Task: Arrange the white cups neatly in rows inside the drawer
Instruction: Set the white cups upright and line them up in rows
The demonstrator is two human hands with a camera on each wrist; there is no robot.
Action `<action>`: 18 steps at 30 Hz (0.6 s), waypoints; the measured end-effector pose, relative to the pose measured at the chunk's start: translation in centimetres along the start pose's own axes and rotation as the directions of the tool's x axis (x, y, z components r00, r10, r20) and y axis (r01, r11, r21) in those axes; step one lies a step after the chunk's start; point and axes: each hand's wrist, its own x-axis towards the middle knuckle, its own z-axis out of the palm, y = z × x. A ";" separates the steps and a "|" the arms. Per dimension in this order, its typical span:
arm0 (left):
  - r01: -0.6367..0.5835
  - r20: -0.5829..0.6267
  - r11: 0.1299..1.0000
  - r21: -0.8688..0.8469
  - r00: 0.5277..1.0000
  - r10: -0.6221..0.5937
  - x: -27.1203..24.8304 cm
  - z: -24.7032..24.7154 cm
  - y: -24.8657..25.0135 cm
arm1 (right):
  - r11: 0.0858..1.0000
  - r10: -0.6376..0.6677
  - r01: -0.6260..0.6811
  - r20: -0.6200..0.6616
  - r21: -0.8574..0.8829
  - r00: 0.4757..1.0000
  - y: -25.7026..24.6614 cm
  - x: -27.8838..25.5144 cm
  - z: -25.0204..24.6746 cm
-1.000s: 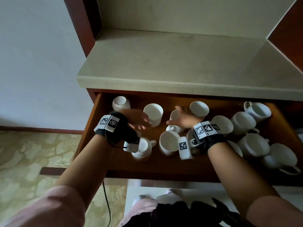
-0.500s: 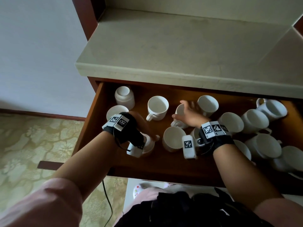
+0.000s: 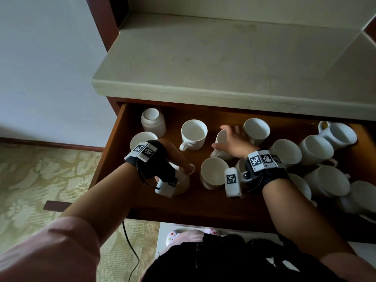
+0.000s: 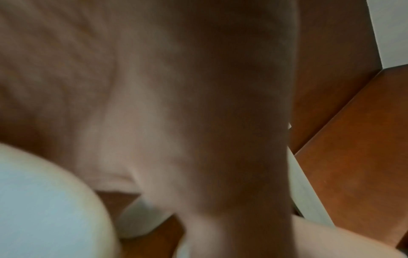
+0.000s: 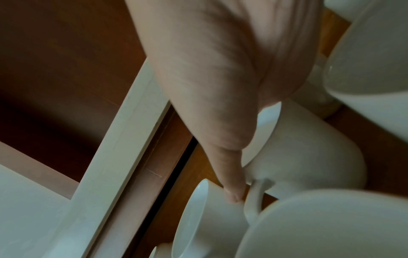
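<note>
Several white cups lie scattered in the open wooden drawer [image 3: 203, 202]. My left hand [image 3: 179, 159] reaches down at the front left and its fingers curl over the rim of a white cup [image 3: 184, 185]. In the left wrist view the palm blocks most of the picture, with that cup [image 4: 44, 200] blurred at the lower left. In the middle of the drawer my right hand [image 3: 232, 142] grips a tilted white cup [image 3: 220, 137]. In the right wrist view the thumb [image 5: 229, 174] lies along that cup [image 5: 309, 148] by its handle.
An upside-down cup [image 3: 152, 121] and an upright cup [image 3: 194, 134] stand at the back left. One cup [image 3: 213, 173] lies on its side at the middle front. A crowd of cups [image 3: 316, 151] fills the right half. A pale stone countertop [image 3: 223, 58] overhangs the drawer's back.
My left hand dropped from the back of the drawer onto the front-left cup and curled over it. My right hand closed round the tilted middle cup. The head view shifted closer.
</note>
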 end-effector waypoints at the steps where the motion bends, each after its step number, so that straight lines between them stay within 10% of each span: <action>1: -0.003 0.015 0.999 0.036 1.000 0.003 0.8 -0.4 0.1 | 1.000 0.001 -0.001 -0.001 -0.002 1.000 0.0 0.0 0.0; 6: -0.155 0.192 0.979 0.133 0.973 0.128 -2.1 -2.0 1.2 | 1.000 0.009 -0.009 0.000 -0.007 1.000 0.1 0.4 0.1; 10: -0.321 0.147 0.905 -0.279 0.917 0.370 -4.9 -3.3 0.5 | 0.999 0.007 -0.007 -0.008 -0.043 1.000 0.2 0.6 0.3; 18: -0.436 -0.103 0.245 -0.866 0.636 0.765 -4.4 -4.8 -1.9 | 0.998 0.017 -0.017 -0.011 -0.064 1.000 0.0 0.7 0.4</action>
